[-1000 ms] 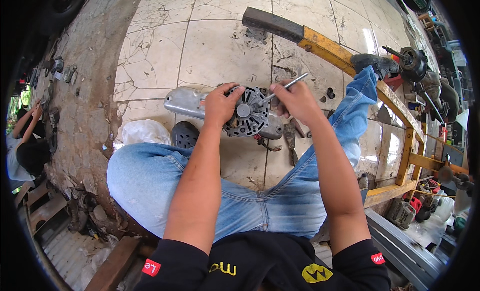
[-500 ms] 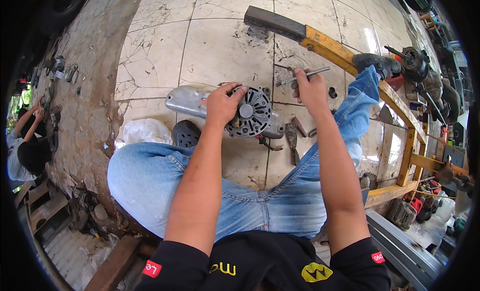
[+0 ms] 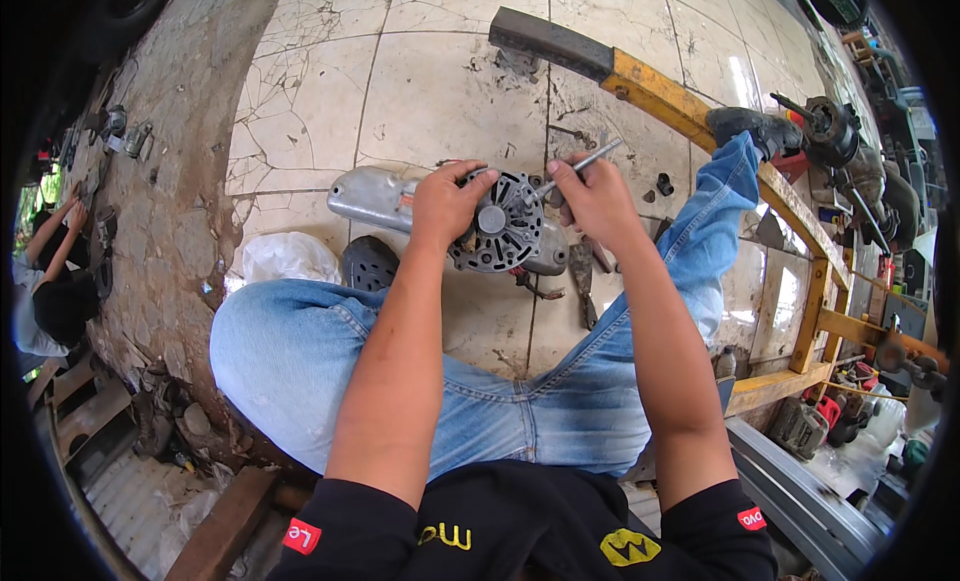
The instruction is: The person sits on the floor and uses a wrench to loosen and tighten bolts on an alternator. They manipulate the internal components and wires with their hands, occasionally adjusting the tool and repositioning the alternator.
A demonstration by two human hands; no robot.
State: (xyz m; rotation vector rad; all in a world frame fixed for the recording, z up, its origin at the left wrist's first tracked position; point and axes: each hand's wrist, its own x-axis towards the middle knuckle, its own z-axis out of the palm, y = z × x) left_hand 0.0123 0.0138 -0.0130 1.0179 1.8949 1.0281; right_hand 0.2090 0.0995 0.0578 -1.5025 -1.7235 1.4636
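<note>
A round alternator [image 3: 515, 246] with a slotted grey end housing rests over a long silver metal cover [image 3: 365, 196] on the tiled floor, between my legs. My left hand [image 3: 448, 203] grips its left rim, thumb on the top face. In my right hand [image 3: 598, 196] is a slim silver rod-shaped tool [image 3: 600, 153], held slantwise. Its lower end meets the upper right edge of the alternator's housing; exactly what it touches is too small to tell. Short wires [image 3: 540, 289] stick out at the alternator's near side.
A flat dark scraper-like tool [image 3: 583, 281] lies right of the alternator. A dark clog [image 3: 370, 264] and a white plastic bag [image 3: 290, 256] sit to the left. The yellow metal frame [image 3: 660, 96] runs along the right. Another person [image 3: 60, 301] works at the far left.
My right hand has moved left and slightly down, bringing the rod-shaped tool's end onto the alternator's edge. The left hand keeps its grip on the alternator.
</note>
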